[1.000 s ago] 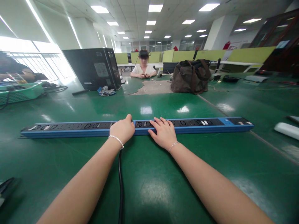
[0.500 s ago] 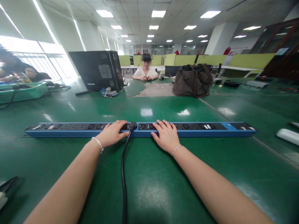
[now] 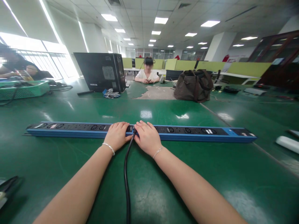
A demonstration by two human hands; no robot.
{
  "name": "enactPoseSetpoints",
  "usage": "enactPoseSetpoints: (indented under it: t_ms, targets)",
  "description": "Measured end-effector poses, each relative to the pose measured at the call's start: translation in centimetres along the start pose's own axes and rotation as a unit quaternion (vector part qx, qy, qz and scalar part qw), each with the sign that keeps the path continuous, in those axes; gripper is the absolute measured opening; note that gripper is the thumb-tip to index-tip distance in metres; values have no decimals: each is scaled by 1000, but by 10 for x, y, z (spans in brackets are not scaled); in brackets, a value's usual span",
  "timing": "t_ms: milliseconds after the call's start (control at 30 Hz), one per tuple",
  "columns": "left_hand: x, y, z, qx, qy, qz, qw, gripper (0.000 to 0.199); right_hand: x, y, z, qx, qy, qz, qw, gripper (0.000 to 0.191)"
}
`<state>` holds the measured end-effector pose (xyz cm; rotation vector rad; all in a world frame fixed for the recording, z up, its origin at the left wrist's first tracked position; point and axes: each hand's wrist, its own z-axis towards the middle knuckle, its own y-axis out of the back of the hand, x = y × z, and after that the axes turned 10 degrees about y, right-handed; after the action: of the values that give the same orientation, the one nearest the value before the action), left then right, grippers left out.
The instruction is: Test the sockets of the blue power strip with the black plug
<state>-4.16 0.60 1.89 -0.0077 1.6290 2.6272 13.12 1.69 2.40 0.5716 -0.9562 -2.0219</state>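
Observation:
A long blue power strip [image 3: 198, 137] with a black socket face lies across the green table in front of me. Near its middle, a black plug [image 3: 134, 128] sits in the strip, partly covered by my fingers, and its thick black cord [image 3: 126, 174] runs down toward me. My left hand [image 3: 117, 134] is closed over the strip just left of the plug, thumb at the near side. On the plug's right, my right hand [image 3: 147, 137] wraps over the strip, its fingertips and thumb right beside the plug and cord. Whether they touch the plug, I cannot tell.
Farther back stand a black computer case [image 3: 100, 71], a pair of gloves [image 3: 111, 93] and a brown bag [image 3: 193, 85]. A green basket [image 3: 28, 90] is at the left. Another person [image 3: 147, 74] sits across the table; a second person [image 3: 18, 63] is at far left.
My right hand has slid left along the power strip up to the plug. My left hand has shifted slightly right, closer to the plug. The view has tilted a little.

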Motion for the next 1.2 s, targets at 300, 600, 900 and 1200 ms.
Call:
enactPoseSetpoints:
  t_ms: [300, 600, 900, 1200]
  targets:
    - [-14, -1, -6, -24, 17, 18, 999, 44, -5, -5, 14, -14, 47, -67, 997, 24]
    - [-14, -7, -7, -35, 29, 8, 999, 47, 1, -8, 7, -26, 33, -87, 995, 28]
    - [-12, -6, -7, -29, 27, 1, 999, 48, 1, -11, 1, -35, 2, -51, 998, 32]
    - [-12, -3, -5, -8, 15, 1, 1000, 45, 2, -10, 0, 28, -43, -55, 997, 31]
